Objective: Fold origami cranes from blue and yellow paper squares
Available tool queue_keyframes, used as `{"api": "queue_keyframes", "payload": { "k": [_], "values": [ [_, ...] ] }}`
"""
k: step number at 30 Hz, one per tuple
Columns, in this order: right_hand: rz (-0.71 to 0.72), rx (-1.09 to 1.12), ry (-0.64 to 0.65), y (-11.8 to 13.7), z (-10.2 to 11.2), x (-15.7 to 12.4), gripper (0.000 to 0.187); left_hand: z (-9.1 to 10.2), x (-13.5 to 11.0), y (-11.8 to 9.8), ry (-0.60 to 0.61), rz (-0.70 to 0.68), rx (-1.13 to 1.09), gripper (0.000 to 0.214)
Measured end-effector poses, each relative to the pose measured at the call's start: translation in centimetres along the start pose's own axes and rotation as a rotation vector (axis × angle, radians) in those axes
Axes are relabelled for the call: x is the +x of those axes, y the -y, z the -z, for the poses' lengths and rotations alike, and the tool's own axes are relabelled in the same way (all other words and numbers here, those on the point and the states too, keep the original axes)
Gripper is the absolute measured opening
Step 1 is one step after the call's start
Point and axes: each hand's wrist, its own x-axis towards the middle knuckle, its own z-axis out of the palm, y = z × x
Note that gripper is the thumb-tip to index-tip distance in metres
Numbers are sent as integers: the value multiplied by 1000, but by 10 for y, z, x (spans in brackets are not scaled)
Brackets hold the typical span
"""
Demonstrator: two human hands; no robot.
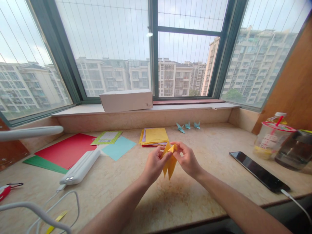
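A folded piece of yellow paper (170,164) hangs in the air above the marble desk (209,182), points downward. My left hand (153,164) pinches its upper left edge. My right hand (187,159) pinches its upper right edge, fingers curled over the top. Behind the hands lies a stack of coloured paper (154,136) with a yellow sheet on top. Three small blue paper cranes (187,125) stand in a row near the back wall.
A black phone (258,170) with a cable lies at right, beside a plastic cup with a straw (271,139) and a dark jar (293,151). Red (67,151), green and light blue (118,148) sheets and a white lamp base (80,167) lie at left. A white box (126,100) sits on the sill.
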Motion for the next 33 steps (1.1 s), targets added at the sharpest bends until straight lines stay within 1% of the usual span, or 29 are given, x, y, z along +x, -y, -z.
{"api": "queue_keyframes", "payload": {
  "k": [6,11,14,17,19,22,24,26,27,28,30,32,33],
  "values": [
    [-38,60,-10,1,1,1,24,0,0,5,4,-70,63,44],
    [-23,63,62,3,7,5,23,1,-1,2,8,-115,162,45],
    [-44,95,76,2,9,6,24,1,-2,1,29,-117,190,45],
    [-99,167,59,3,7,6,27,0,-3,0,50,-129,242,42],
    [-148,219,5,3,5,6,28,-1,-3,-1,59,-142,254,38],
    [-201,286,-78,5,4,5,30,-3,-4,-2,23,-139,221,34],
    [-202,299,-48,7,2,4,33,-3,-5,-3,-46,-132,205,32],
    [-174,249,7,7,-1,1,34,-4,-5,-3,-113,-126,187,30],
    [-152,208,19,7,-2,0,34,-4,-6,-3,-128,-121,167,29],
    [-130,167,19,7,-4,-1,32,-5,-6,-4,-124,-113,133,28],
    [-89,118,-5,5,-6,-3,29,-6,-5,-4,-78,-93,34,27],
    [-55,122,-23,3,-6,-3,28,-7,-5,-5,-26,-80,-71,27],
    [-35,133,-18,3,-6,-3,28,-8,-4,-6,-18,-83,-119,28]
  ]
}}
